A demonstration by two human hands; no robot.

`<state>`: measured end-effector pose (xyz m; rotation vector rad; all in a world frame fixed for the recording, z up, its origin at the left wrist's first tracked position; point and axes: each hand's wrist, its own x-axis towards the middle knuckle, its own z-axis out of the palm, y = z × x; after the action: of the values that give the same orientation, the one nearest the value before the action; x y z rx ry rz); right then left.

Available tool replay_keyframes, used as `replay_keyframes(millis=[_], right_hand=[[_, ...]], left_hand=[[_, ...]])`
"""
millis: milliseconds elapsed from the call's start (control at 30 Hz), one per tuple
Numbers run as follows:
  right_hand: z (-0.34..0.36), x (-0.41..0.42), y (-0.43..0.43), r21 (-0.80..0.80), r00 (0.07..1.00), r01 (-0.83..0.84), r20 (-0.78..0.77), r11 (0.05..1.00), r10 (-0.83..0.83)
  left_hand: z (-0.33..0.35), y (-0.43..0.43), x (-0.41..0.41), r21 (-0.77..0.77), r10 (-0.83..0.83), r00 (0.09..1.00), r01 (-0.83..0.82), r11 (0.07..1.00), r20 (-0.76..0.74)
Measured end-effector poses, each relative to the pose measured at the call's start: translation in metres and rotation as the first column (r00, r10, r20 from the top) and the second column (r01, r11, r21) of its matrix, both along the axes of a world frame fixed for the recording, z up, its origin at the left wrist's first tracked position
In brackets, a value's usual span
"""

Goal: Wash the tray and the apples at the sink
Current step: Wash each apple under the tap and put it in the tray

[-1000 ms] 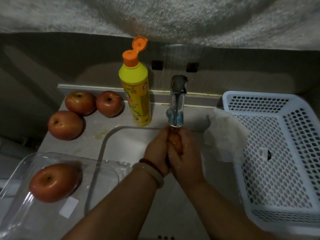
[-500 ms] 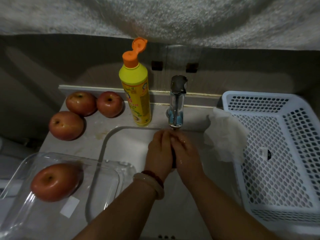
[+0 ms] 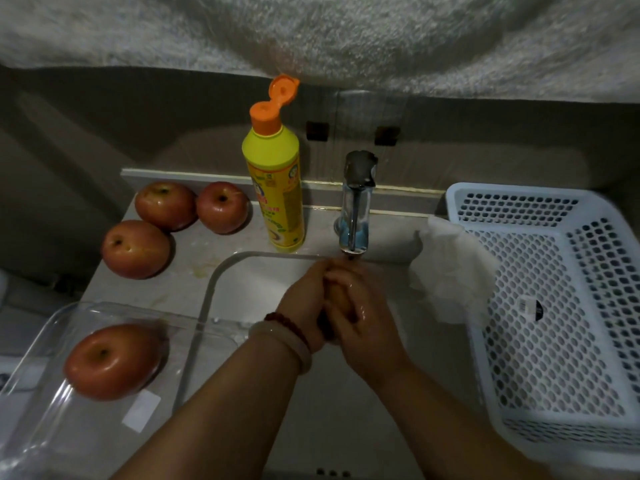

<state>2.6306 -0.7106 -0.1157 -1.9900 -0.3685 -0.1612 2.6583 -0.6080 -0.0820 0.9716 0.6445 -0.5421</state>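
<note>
From the head view, the left hand [image 3: 306,299] and right hand [image 3: 360,306] clasp a small orange-red apple [image 3: 341,299] between curled fingers, directly beneath the chrome tap [image 3: 356,206] spout. The clear plastic tray [image 3: 45,393], holding another red apple [image 3: 112,362], lies left of the tap on the bench, nearer the left hand.

Clear glossy plastic tray [image 3: 45,386], shiny metal tap [image 3: 356,202], white perforated plastic basket [image 3: 554,306], glossy-skinned apples [image 3: 136,249].
</note>
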Motion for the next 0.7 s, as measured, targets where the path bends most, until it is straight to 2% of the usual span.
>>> replay_keyframes(millis=[33, 67, 100, 133, 167, 200, 267, 300, 367, 400, 433, 467, 533, 567, 600, 633, 667, 700], right_hand=[[-0.007, -0.003, -0.002, -0.088, 0.998, -0.030, 0.053, 0.996, 0.035], [-0.010, -0.006, -0.002, -0.105, 0.998, -0.043, 0.047, 0.994, 0.048], [-0.008, -0.009, 0.000, -0.042, 0.999, -0.031, -0.016, 0.999, 0.031], [0.000, -0.010, 0.006, 0.110, 0.990, 0.027, -0.138, 0.994, -0.012], [0.010, -0.010, 0.011, 0.306, 0.951, 0.140, -0.308, 0.942, -0.042], [0.015, -0.006, 0.015, 0.440, 0.873, 0.272, -0.487, 0.856, -0.027], [0.019, 0.004, 0.013, 0.511, 0.647, 0.491, -0.756, 0.706, 0.098], [0.020, 0.009, 0.009, 0.513, 0.540, 0.555, -0.821, 0.654, 0.185], [0.026, 0.018, 0.004, 0.523, 0.434, 0.606, -0.849, 0.599, 0.302], [0.026, 0.020, 0.003, 0.532, 0.439, 0.593, -0.843, 0.604, 0.312], [0.021, 0.022, 0.004, 0.533, 0.482, 0.558, -0.832, 0.636, 0.275], [0.016, 0.023, 0.007, 0.526, 0.568, 0.504, -0.799, 0.685, 0.196], [0.011, 0.022, 0.012, 0.406, 0.761, 0.381, -0.648, 0.830, -0.032], [0.011, 0.019, 0.012, 0.324, 0.845, 0.333, -0.519, 0.886, -0.128], [0.007, 0.015, 0.009, 0.236, 0.915, 0.274, -0.363, 0.932, -0.177], [0.001, 0.011, 0.006, 0.135, 0.960, 0.207, -0.220, 0.969, -0.174], [-0.001, 0.005, 0.005, 0.031, 0.985, 0.141, -0.104, 0.990, -0.137], [-0.005, 0.001, 0.004, -0.047, 0.996, 0.091, -0.024, 0.995, -0.092]], left_hand=[[-0.003, 0.000, 0.000, 0.001, 0.021, 1.000, -0.021, 1.000, 0.006], [-0.005, -0.002, 0.000, 0.059, 0.056, 0.997, -0.058, 0.997, 0.047], [-0.008, -0.005, 0.000, 0.186, 0.054, 0.990, -0.077, 0.979, 0.127], [-0.010, -0.008, -0.003, 0.326, 0.012, 0.977, -0.084, 0.942, 0.215], [-0.011, -0.010, -0.005, 0.454, -0.043, 0.952, -0.104, 0.885, 0.302], [-0.011, -0.011, -0.009, 0.544, -0.089, 0.923, -0.142, 0.827, 0.375], [-0.012, -0.012, -0.018, 0.660, -0.209, 0.836, -0.221, 0.718, 0.507], [-0.014, -0.012, -0.021, 0.709, -0.297, 0.772, -0.263, 0.655, 0.561], [-0.020, -0.013, -0.024, 0.745, -0.439, 0.641, -0.338, 0.575, 0.629], [-0.025, -0.014, -0.023, 0.755, -0.467, 0.616, -0.362, 0.547, 0.634], [-0.024, -0.017, -0.021, 0.755, -0.459, 0.619, -0.384, 0.532, 0.638], [-0.024, -0.018, -0.019, 0.748, -0.414, 0.650, -0.389, 0.538, 0.637], [-0.018, -0.022, -0.012, 0.717, -0.256, 0.776, -0.329, 0.615, 0.576], [-0.016, -0.021, -0.009, 0.673, -0.177, 0.852, -0.244, 0.698, 0.492], [-0.015, -0.019, -0.004, 0.546, -0.072, 0.918, -0.167, 0.821, 0.390], [-0.012, -0.016, 0.000, 0.342, 0.024, 0.967, -0.112, 0.933, 0.253], [-0.007, -0.012, 0.001, 0.120, 0.077, 0.991, -0.090, 0.989, 0.111], [-0.003, -0.009, 0.001, -0.028, 0.099, 0.995, -0.098, 0.995, 0.028]])
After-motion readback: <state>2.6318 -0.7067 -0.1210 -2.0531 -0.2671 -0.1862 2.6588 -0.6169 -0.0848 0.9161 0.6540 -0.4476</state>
